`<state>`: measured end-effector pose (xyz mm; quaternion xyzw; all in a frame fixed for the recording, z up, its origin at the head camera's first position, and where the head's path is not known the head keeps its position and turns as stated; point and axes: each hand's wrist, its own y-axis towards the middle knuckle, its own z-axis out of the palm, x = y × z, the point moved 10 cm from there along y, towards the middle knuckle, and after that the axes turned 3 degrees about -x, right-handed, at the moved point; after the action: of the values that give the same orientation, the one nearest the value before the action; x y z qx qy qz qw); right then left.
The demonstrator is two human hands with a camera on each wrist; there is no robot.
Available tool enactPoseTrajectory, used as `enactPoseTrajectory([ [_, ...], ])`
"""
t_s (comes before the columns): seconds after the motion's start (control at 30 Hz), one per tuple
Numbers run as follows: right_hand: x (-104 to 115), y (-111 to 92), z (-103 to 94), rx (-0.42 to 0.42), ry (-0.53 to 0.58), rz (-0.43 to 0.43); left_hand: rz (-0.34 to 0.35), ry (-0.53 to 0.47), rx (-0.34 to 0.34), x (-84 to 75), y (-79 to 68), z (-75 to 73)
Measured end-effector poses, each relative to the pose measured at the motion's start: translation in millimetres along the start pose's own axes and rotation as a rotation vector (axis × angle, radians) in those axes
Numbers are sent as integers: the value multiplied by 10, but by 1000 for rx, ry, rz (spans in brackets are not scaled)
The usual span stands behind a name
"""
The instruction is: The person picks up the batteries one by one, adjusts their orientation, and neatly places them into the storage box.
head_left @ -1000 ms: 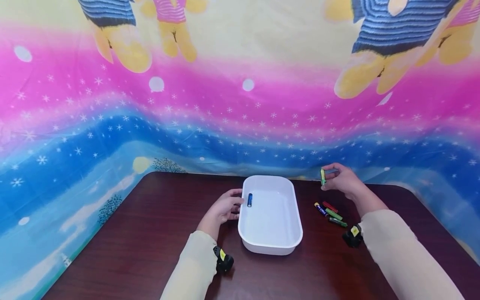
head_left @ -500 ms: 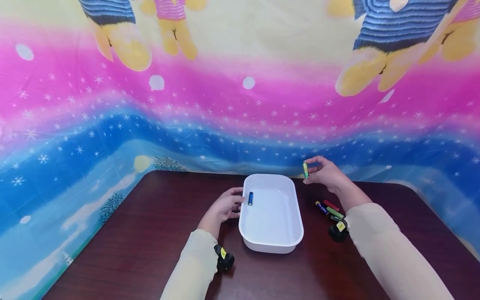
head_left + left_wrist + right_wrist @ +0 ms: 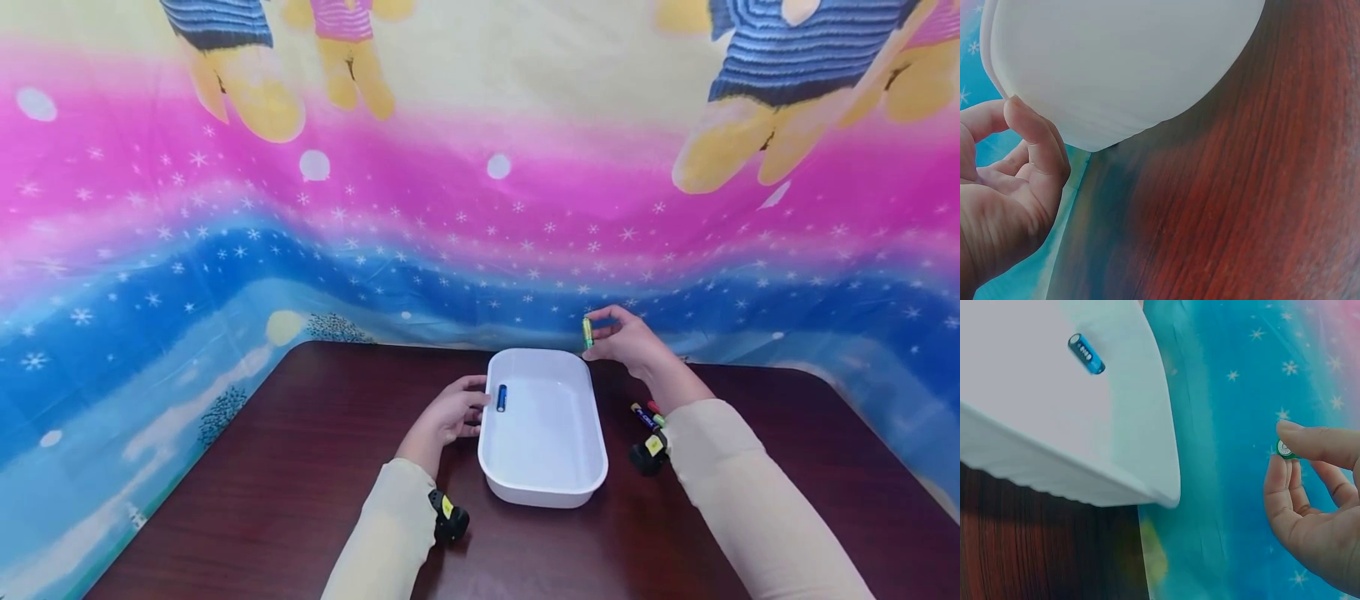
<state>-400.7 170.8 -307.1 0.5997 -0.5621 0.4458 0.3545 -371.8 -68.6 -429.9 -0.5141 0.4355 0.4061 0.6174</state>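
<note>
My left hand [image 3: 448, 413] is at the left side of a white plastic tub [image 3: 542, 482]; its lightly bent fingers [image 3: 1038, 134] touch the outside wall near the rim. Inside the tub, close to that wall, lies a blue battery [image 3: 502, 398], also a blue battery [image 3: 1087, 354] in the right wrist view. My right hand [image 3: 626, 343] pinches a green-and-yellow battery [image 3: 587, 333] between thumb and fingertips. It holds the battery upright, raised by the tub's far right corner. In the right wrist view only the green battery's end [image 3: 1284, 449] shows.
On the dark wooden table [image 3: 337, 433], right of the tub, lie several loose batteries [image 3: 646, 416], partly hidden by the right wrist camera [image 3: 648, 452]. A printed cloth [image 3: 420, 217] hangs behind and beside the table.
My right hand has moved left from above the loose batteries to the tub's far right corner, carrying the green-and-yellow battery. The left hand and tub have stayed in place.
</note>
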Motion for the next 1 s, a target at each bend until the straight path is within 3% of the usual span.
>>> enactPoseTrajectory([
  [0.3,-74,65,173,-26,63,64,3,2,12,4,-7,15],
  [0.7,-249,238,714,-46,235,117,5,-4,5,7,15,-17],
  [1.0,-428,368,865,-52,232,147,15,5,11,-12,-6,3],
])
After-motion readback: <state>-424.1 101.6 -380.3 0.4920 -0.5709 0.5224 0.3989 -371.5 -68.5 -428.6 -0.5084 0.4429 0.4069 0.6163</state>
